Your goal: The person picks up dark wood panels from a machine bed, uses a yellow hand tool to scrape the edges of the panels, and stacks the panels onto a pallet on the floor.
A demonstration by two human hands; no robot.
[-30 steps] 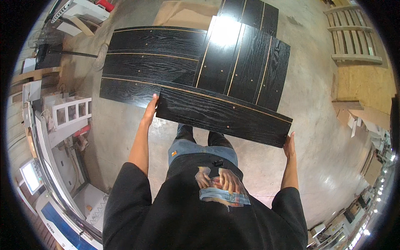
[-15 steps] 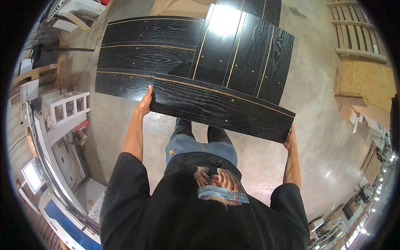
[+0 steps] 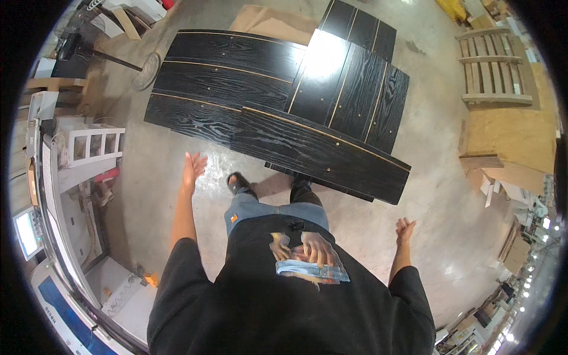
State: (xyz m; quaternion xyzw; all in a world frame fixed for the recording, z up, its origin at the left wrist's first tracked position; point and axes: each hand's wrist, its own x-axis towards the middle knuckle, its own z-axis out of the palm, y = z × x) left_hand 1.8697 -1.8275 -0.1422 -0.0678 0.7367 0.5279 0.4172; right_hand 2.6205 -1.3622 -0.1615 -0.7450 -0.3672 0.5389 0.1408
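Note:
A long black wood-grain panel (image 3: 319, 148) with a pale edge strip and small holes lies on top of other black boards in front of me. My left hand (image 3: 192, 167) is apart from it, fingers spread and nothing held, out past the panel's left end. Beyond the right end, my right hand (image 3: 404, 228) is also off the panel, its fingers loosely spread and bare. Under the panel's left part lie black boards (image 3: 231, 83) running sideways; at its far side are more black boards (image 3: 355, 89) set lengthwise.
A brown cardboard sheet (image 3: 272, 22) lies beyond the boards. At the right is a wooden pallet (image 3: 496, 68) near a plywood sheet (image 3: 503, 130). To the left are a round-based stand (image 3: 147, 71), a white frame with square openings (image 3: 97, 144), and a long machine with a lit screen (image 3: 27, 234).
Both hands have let go of the long black panel and drawn back toward me, opening. The panel now rests on the stack. My view has shifted a little.

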